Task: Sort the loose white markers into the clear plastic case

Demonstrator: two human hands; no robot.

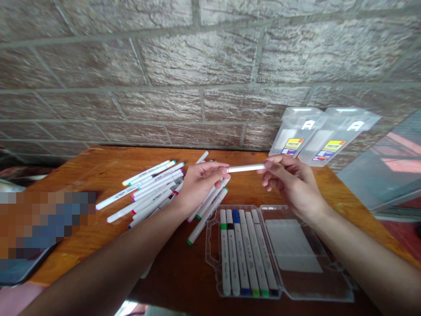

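Observation:
My left hand (200, 184) and my right hand (289, 182) hold one white marker (246, 168) between them, level above the table, each hand pinching one end. Below it lies an open clear plastic case (296, 281) with several white markers (245, 252) lined up in its left half, their caps green, black and blue. A loose pile of white markers (151, 186) with coloured caps lies on the wooden table (95, 166) under and left of my left hand.
Two clear marker packs (309, 134) lean against the brick wall (197, 66) at the back right. A blurred patch covers something at the table's left edge. A glass pane stands at the far right.

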